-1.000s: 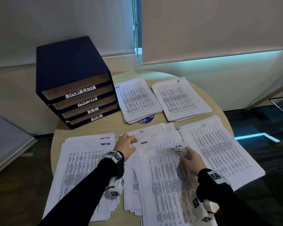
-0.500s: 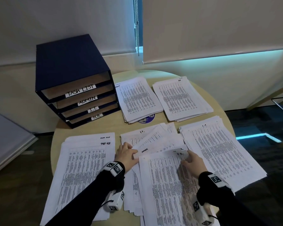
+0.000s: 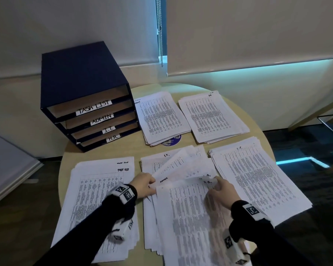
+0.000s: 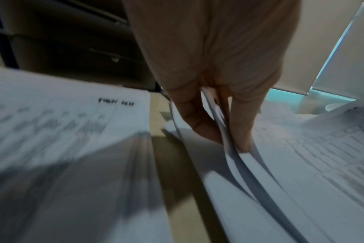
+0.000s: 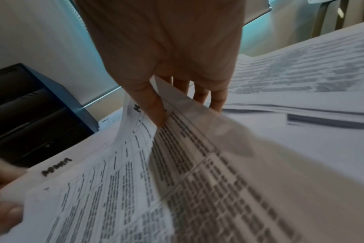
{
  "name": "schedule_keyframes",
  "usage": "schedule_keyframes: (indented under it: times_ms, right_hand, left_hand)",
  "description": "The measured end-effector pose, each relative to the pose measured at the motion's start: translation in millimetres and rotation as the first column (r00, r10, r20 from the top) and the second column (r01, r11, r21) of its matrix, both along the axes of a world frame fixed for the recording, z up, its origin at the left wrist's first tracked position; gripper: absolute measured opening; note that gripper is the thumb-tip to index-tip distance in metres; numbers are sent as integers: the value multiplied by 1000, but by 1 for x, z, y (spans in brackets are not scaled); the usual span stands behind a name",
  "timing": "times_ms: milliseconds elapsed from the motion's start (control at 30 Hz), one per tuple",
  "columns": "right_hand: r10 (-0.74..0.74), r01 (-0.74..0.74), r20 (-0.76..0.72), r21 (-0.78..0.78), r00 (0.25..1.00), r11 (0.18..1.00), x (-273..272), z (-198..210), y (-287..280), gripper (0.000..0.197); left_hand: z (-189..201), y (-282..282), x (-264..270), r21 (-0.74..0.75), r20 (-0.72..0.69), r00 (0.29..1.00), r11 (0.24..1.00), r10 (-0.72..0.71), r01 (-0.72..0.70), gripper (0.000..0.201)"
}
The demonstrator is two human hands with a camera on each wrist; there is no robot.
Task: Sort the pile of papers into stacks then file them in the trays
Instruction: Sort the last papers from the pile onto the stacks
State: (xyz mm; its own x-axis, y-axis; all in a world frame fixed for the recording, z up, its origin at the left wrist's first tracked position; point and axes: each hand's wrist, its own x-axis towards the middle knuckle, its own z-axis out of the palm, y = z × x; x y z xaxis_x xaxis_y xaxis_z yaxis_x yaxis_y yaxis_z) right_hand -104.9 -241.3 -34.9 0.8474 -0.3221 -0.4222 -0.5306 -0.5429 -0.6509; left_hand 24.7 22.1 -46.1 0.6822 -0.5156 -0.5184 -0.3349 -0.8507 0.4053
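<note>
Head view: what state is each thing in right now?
Trays: all four hold no papers.
Middle pile: fanned, unsorted.
H.R. sheet: top corner lifted.
Right hand: pinches that corner.
Left hand: pinches sheets at the pile's left edge.
Four outer stacks: flat, untouched.

Left hand (image 4: 210, 69): seen from the wrist, fingers pointed down toward the table.
Grip: a few sheet edges (image 4: 229, 144) are pinched btwn thumb and fingers, bowed upward.
Left stack (image 4: 69, 131): printed table, blurred; handwritten heading at top, not legible.
Table (image 4: 172, 180): tan strip is seen btwn left stack and held sheets.
Right papers (image 4: 322, 156): printed rows, partly lifted.
Trays (image 4: 73, 41): dark unit behind, w/ slots.
</note>
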Motion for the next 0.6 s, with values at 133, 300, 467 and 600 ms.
schedule_keyframes:
  times_ms: [133, 300, 467, 600]
  right_hand:
    - [36, -38, 39, 34, 999, 999, 6, 0, 11, 14]
    - [77, -77, 4, 87, 997, 993, 3, -5, 24, 12]
    - [105, -110, 74, 68, 992, 992, -5, -4, 23, 26]
    - [-83, 73, 204, 57, 975, 996, -14, -13, 17, 70]
  left_hand:
    - [24, -5, 32, 199, 21, 985, 966, -172, 165, 19]
    - [18, -19, 49, 89, 225, 973, 996, -48, 29, 28]
    - [-5, -41, 51, -119, 185, 973, 986, 137, -117, 56]
    - [-12, -45, 26, -394, 275, 927, 909, 256, -134, 23]
